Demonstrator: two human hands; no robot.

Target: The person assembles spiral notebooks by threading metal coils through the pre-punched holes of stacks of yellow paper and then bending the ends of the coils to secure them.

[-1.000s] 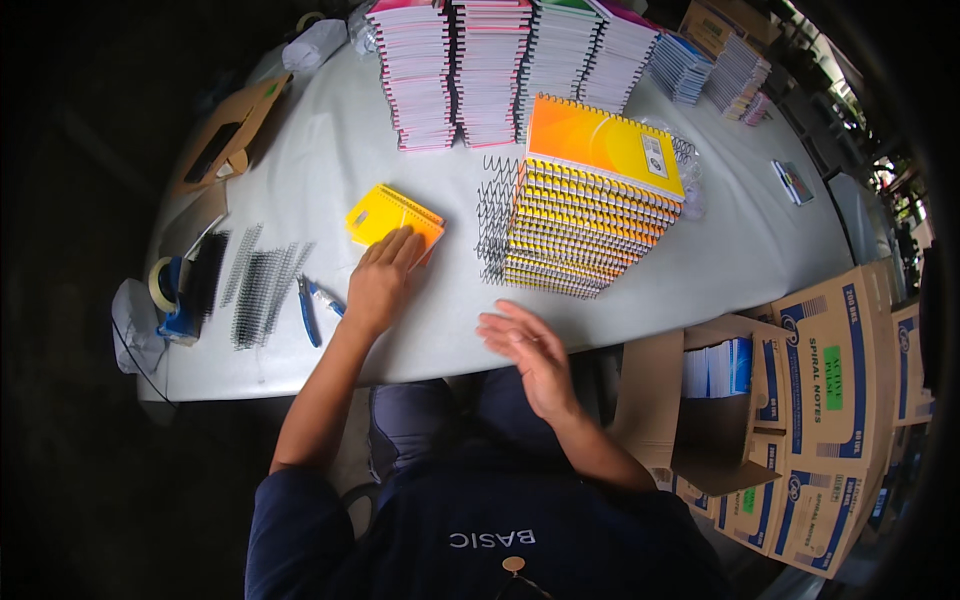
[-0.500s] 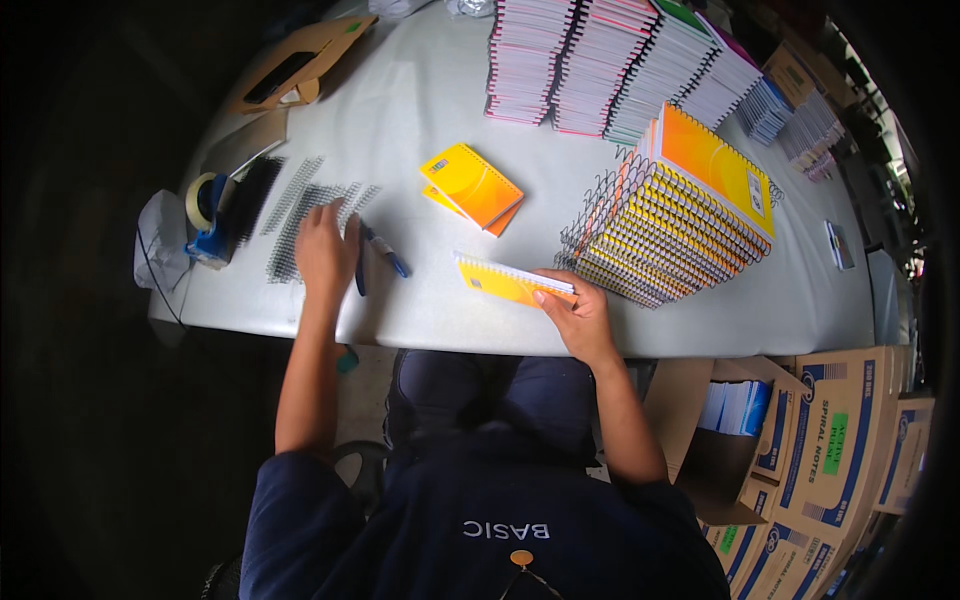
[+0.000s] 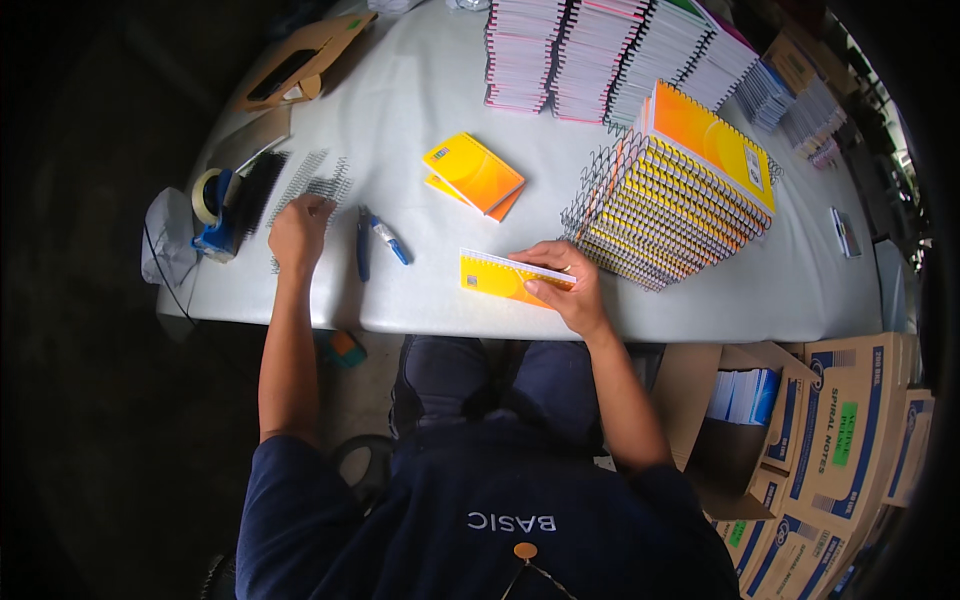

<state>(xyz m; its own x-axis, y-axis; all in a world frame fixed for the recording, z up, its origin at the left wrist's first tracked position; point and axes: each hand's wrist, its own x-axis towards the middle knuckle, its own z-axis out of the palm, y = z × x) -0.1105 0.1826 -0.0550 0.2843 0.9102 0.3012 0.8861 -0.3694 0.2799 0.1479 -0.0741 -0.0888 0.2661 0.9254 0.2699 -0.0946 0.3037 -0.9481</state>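
Note:
My right hand (image 3: pixel 572 292) grips a small yellow-orange notebook (image 3: pixel 492 276), tilted up near the table's front edge, its row of punched holes along the upper edge. Over on the left, my left hand (image 3: pixel 300 235) rests among loose dark spiral binding coils (image 3: pixel 328 182), fingers pinched together; whatever is between them is hidden. Just right of that hand lie blue-handled pliers (image 3: pixel 363 250) and a blue and white pen-like tool (image 3: pixel 388 238). Two yellow-orange notebooks (image 3: pixel 474 172) lie overlapped beyond my right hand.
A tall stack of coil-bound yellow notebooks (image 3: pixel 665 210) stands right of my right hand. Behind are more bound stacks (image 3: pixel 585 60). A blue tape dispenser (image 3: pixel 217 215) and a cardboard piece (image 3: pixel 318 62) sit left. Cartons (image 3: pixel 835 430) are on the lower right.
My left hand has moved slightly left and nearer over the coils, its fingers drawing together. The notebook in my right hand has turned a little more level.

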